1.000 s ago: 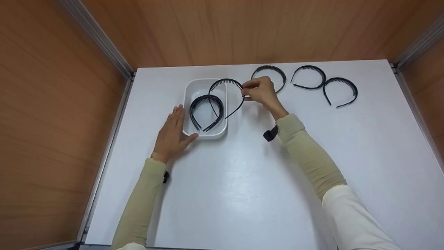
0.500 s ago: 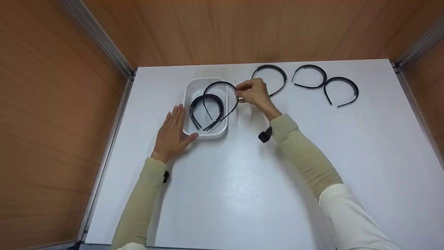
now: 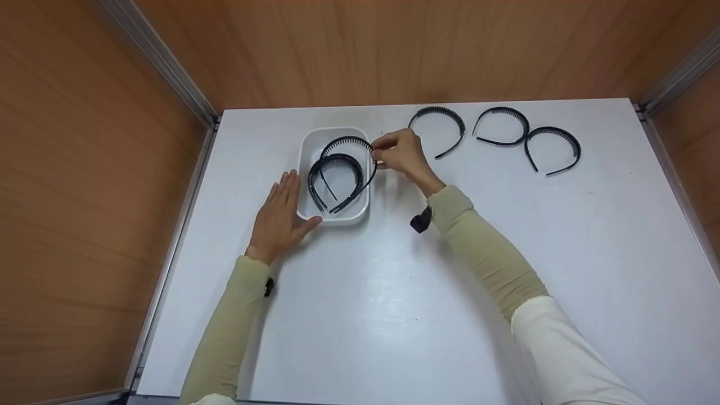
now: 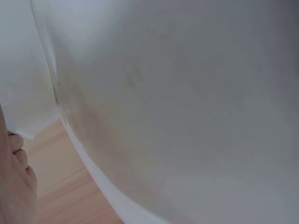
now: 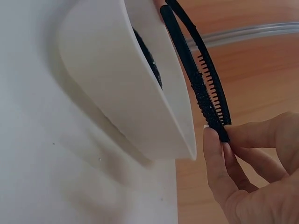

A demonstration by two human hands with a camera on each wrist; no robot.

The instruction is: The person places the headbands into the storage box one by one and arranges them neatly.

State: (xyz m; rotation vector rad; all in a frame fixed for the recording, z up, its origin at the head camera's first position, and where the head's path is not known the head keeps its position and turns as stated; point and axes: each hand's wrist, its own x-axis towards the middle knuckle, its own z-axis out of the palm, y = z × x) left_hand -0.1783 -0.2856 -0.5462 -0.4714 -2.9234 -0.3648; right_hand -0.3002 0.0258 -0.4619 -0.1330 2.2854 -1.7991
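My right hand [image 3: 400,154] pinches a black toothed headband [image 3: 347,138] by its side, between thumb and fingers. The headband hangs over the white plastic bin [image 3: 304,147], its arch partly above the headbands [image 3: 313,179] lying inside. In the right wrist view the pinched headband [image 5: 187,56] stands above the bin's rim, with the right hand [image 5: 261,163] at its end. My left hand [image 3: 275,216] lies with straight fingers along the bin's left side, thumb at the near corner. The left wrist view shows mostly the bin's blurred white wall [image 4: 177,107] and part of a hand [image 4: 16,182].
At the back right of the white table [image 3: 382,315] lie three more black headbands: one [image 3: 444,111] behind the right hand, one [image 3: 506,109] farther right, and another [image 3: 568,135] touching it. Wooden panels [image 3: 394,50] enclose the table at the back and sides.
My right hand has moved left and slightly down, bringing the pinched headband from the bin's right edge to over the bin. The left hand and the bin have stayed in place.
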